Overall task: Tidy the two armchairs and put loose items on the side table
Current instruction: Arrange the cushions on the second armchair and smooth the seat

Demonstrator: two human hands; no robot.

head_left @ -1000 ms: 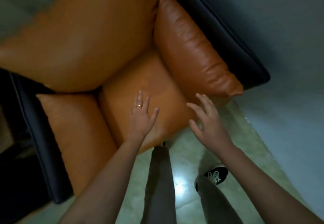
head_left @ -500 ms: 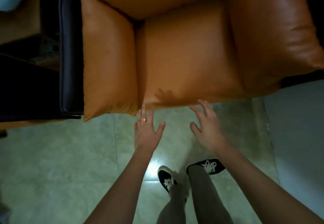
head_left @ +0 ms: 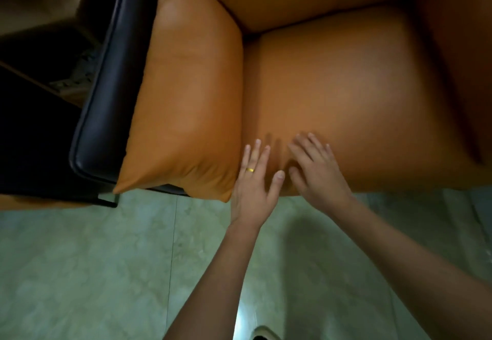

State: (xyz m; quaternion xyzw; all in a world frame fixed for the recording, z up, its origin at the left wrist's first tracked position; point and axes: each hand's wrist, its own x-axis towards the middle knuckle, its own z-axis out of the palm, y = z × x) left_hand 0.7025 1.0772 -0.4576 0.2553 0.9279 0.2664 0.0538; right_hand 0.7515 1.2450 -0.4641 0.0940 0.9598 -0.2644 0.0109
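Green tiled floor (head_left: 93,273) bears orange armchair (head_left: 346,86), shoe tip (head_left: 263,334).

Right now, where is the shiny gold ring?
In the head view, the gold ring sits on a finger of the left hand, just right of the orange arm cushion, by the seat cushion.

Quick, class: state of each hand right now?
Left hand: open, holding nothing, at the seat cushion's front edge.
Right hand: open, fingers spread, at the seat cushion.
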